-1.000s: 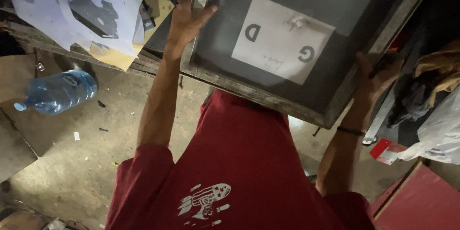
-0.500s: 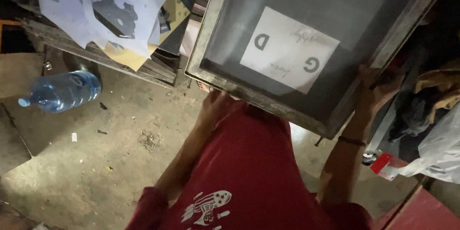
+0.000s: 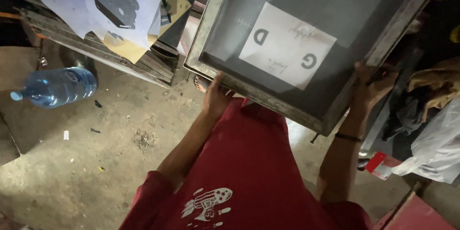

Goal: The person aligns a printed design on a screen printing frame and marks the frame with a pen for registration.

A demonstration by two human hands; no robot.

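Head view: the person holds a large screen-printing frame (image 3: pixel 306 47), a grey mesh panel in a metal surround, tilted up in front of the chest. The left hand (image 3: pixel 216 96) has come off the frame's left side rail, where it lay spread a second ago, and now sits under the near bottom edge close to the corner, fingers curled up against the rail from below; how tightly they close is hidden by the frame itself. The right hand (image 3: pixel 371 83) has kept its place at the lower right corner, fingers wrapped over the rail's edge in a firm clasp, a dark band on the wrist just below it. The shift puts both hands along the lower end of the frame, so its weight now rests on them rather than being steadied from the side.

A white paper sheet (image 3: pixel 287 45) with two bold letters lies flat against the mesh, above and between the hands.

Left of the left hand, well apart, a blue water bottle (image 3: pixel 55 87) lies on its side on the gritty concrete floor (image 3: pixel 120 139). Above that hand, printed paper sheets (image 3: pixel 105 4) hang over stacked frames (image 3: pixel 143 64), whose edge stands just beside the held frame's left rail. Right of the right hand are bundled cloth and a white plastic bag (image 3: pixel 431 148), near the frame's corner, crowding that side.
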